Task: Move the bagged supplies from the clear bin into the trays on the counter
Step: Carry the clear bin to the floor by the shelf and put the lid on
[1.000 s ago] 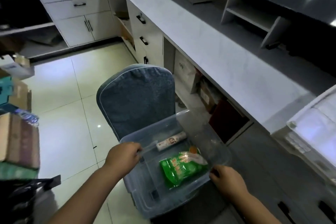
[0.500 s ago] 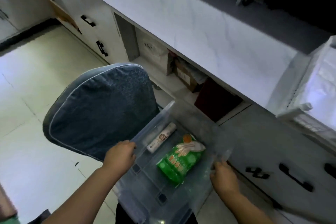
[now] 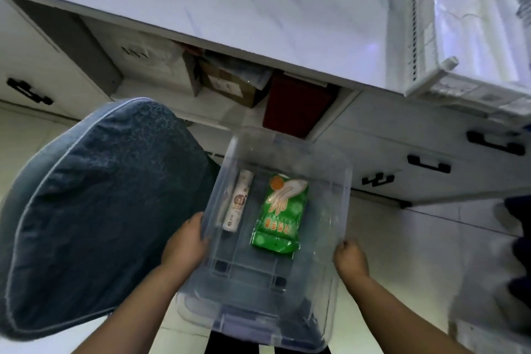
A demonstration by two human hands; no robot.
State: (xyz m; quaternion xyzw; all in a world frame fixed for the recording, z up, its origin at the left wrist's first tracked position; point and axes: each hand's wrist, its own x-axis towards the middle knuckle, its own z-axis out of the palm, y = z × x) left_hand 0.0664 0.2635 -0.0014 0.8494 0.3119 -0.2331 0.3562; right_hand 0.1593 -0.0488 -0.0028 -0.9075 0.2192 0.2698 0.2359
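Green bag (image 3: 280,213): I see a glove picture and a row of orange characters, too blurred to read.
White roll (image 3: 238,203): round logo and small print, not legible to me.
Paper bag under counter (image 3: 138,52): dark mark, unreadable.

White marble-look worktop (image 3: 230,6) runs across the top. Below it, an open shelf bay holds cardboard boxes (image 3: 227,86) and a dark red box (image 3: 296,106). White cabinet fronts either side, black handles (image 3: 428,164). Blue-grey padded chair back (image 3: 94,204) at left. Pale glossy tiled floor (image 3: 402,241). Light cool, dim; edges blurred.
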